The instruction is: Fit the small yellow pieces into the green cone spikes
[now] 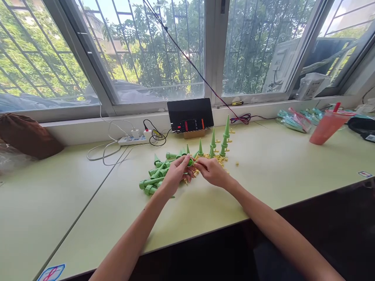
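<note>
My left hand [177, 173] is closed around a green plastic piece [190, 162], its round open end facing my right hand. The fingers of my right hand [209, 169] are pinched at the edge of that piece, on something small and mostly hidden, maybe yellow. A pile of green cone-shaped parts [150, 183] lies to the left of my left hand. Small yellow pieces [222, 160] are scattered behind and under my hands. Beyond them stand upright stacks of green cones [225, 140] with yellow pieces sticking out sideways.
A tablet [190, 111] and a phone [192, 125] lean by the window sill. A power strip [136, 138] with cables is at the back left. The right side holds a red cup [329, 127] and plastic bags [293, 120]; a brown bag [29, 134] sits far left.
</note>
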Action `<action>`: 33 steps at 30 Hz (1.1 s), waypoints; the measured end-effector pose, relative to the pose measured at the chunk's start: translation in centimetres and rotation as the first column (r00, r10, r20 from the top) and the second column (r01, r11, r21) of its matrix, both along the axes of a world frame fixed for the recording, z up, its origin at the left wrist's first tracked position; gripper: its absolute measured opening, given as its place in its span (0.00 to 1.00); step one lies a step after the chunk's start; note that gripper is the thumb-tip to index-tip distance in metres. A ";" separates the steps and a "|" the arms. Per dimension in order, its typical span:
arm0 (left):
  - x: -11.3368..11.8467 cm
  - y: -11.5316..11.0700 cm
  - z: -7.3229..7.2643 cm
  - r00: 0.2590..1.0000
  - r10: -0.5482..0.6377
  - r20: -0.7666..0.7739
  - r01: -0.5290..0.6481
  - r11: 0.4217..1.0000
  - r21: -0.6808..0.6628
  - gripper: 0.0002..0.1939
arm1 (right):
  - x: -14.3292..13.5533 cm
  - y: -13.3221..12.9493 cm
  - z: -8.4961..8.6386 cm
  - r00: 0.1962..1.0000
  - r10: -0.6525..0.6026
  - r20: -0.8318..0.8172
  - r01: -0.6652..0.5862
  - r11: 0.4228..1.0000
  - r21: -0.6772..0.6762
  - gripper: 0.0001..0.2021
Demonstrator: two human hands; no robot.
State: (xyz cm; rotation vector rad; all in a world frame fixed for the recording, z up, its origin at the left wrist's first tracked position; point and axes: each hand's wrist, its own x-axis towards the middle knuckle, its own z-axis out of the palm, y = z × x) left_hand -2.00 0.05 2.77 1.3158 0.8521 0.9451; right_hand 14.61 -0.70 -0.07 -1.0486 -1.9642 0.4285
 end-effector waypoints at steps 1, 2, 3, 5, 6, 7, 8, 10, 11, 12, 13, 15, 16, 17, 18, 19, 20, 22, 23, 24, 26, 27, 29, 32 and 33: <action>0.0 0.0 0.0 1.000 0.003 0.000 -0.003 1.000 0.000 0.24 | 0.0 0.0 0.0 1.000 0.001 0.002 -0.001 1.000 0.000 0.16; 0.0 0.0 0.0 1.000 0.006 -0.001 -0.006 1.000 0.000 0.24 | 0.0 0.0 0.0 1.000 0.002 0.004 -0.002 1.000 -0.001 0.16; 0.0 0.0 0.0 1.000 0.008 0.000 -0.008 1.000 0.000 0.24 | 0.0 0.0 -0.1 1.000 0.003 0.006 -0.003 1.000 -0.001 0.16; 0.0 0.1 -0.1 1.000 0.010 0.006 -0.010 1.000 -0.002 0.24 | 0.0 0.0 -0.1 1.000 0.007 0.008 -0.007 1.000 -0.001 0.16; 0.0 0.1 -0.1 1.000 0.013 0.009 -0.013 1.000 -0.004 0.25 | 0.0 0.0 0.0 1.000 0.010 0.008 -0.010 1.000 -0.001 0.16; 0.0 0.1 -0.2 1.000 0.017 0.013 -0.017 1.000 -0.007 0.25 | 0.0 -0.1 0.0 1.000 0.012 0.007 -0.012 1.000 -0.001 0.16; 0.0 0.2 -0.2 1.000 0.021 0.018 -0.021 1.000 -0.011 0.25 | 0.0 -0.1 0.0 1.000 0.013 0.006 -0.013 1.000 0.000 0.16; -0.1 0.3 -0.4 0.999 0.028 0.030 -0.028 0.999 -0.019 0.24 | 0.0 -0.1 0.0 1.000 0.018 0.006 -0.018 1.000 0.001 0.16; -0.1 0.3 -0.4 0.999 0.029 0.035 -0.029 0.999 -0.020 0.24 | 0.0 -0.1 0.0 1.000 0.019 0.008 -0.019 1.000 0.002 0.16; -0.1 0.3 -0.5 0.999 0.029 0.040 -0.028 0.999 -0.020 0.24 | 0.0 -0.1 0.0 1.000 0.019 0.010 -0.019 1.000 0.003 0.16; -0.1 0.3 -0.5 0.999 0.028 0.043 -0.027 0.999 -0.018 0.24 | 0.0 -0.1 0.0 1.000 0.017 0.012 -0.018 1.000 0.003 0.16; -0.1 0.3 -0.4 0.999 0.027 0.041 -0.026 0.999 -0.018 0.24 | 0.0 -0.1 0.0 1.000 0.014 0.014 -0.014 1.000 0.001 0.16; -0.1 0.3 -0.4 0.999 0.026 0.037 -0.025 0.999 -0.020 0.24 | 0.1 -0.1 0.0 1.000 0.014 0.014 -0.014 1.000 0.000 0.16; -0.1 0.3 -0.3 0.999 0.025 0.032 -0.025 0.999 -0.022 0.24 | 0.1 -0.1 0.0 1.000 0.016 0.014 -0.016 1.000 0.000 0.16; -0.1 0.2 -0.3 0.999 0.025 0.028 -0.024 0.999 -0.024 0.23 | 0.1 -0.1 0.0 1.000 0.018 0.013 -0.018 1.000 0.000 0.15; 0.0 0.2 -0.2 0.999 0.024 0.024 -0.023 0.999 -0.026 0.23 | 0.1 -0.1 0.0 1.000 0.020 0.013 -0.020 1.000 0.001 0.15; 0.0 0.1 -0.1 1.000 0.023 0.019 -0.022 0.999 -0.028 0.22 | 0.1 -0.1 0.0 1.000 0.021 0.014 -0.021 1.000 0.001 0.15; 0.0 0.0 0.1 1.000 0.022 0.009 -0.022 0.999 -0.033 0.20 | 0.1 -0.1 0.0 1.000 0.018 0.017 -0.018 1.000 0.001 0.15; 0.0 0.0 0.1 1.000 0.022 0.004 -0.022 0.999 -0.034 0.19 | 0.1 -0.1 0.0 1.000 0.015 0.019 -0.015 1.000 0.001 0.15; 0.0 0.0 0.1 1.000 0.021 0.000 -0.021 0.999 -0.035 0.19 | 0.1 -0.1 0.0 1.000 0.014 0.020 -0.014 1.000 -0.001 0.15; -0.1 0.0 0.2 1.000 0.022 -0.003 -0.022 0.999 -0.035 0.18 | 0.1 -0.2 0.1 1.000 0.013 0.019 -0.013 1.000 -0.005 0.15; -0.1 0.0 0.2 1.000 0.021 -0.005 -0.021 0.999 -0.034 0.18 | 0.1 -0.2 0.1 1.000 0.014 0.019 -0.014 1.000 -0.006 0.15; -0.1 0.0 0.1 1.000 0.021 -0.010 -0.021 0.999 -0.035 0.18 | 0.1 -0.2 0.2 1.000 0.018 0.015 -0.017 1.000 -0.007 0.15; -0.1 0.1 0.1 1.000 0.021 -0.016 -0.022 0.999 -0.036 0.17 | 0.1 -0.3 0.3 1.000 0.026 0.009 -0.026 1.000 -0.006 0.14; -0.1 0.1 0.2 1.000 0.019 -0.017 -0.020 0.999 -0.037 0.17 | 0.1 -0.3 0.3 1.000 0.028 0.006 -0.028 1.000 -0.008 0.14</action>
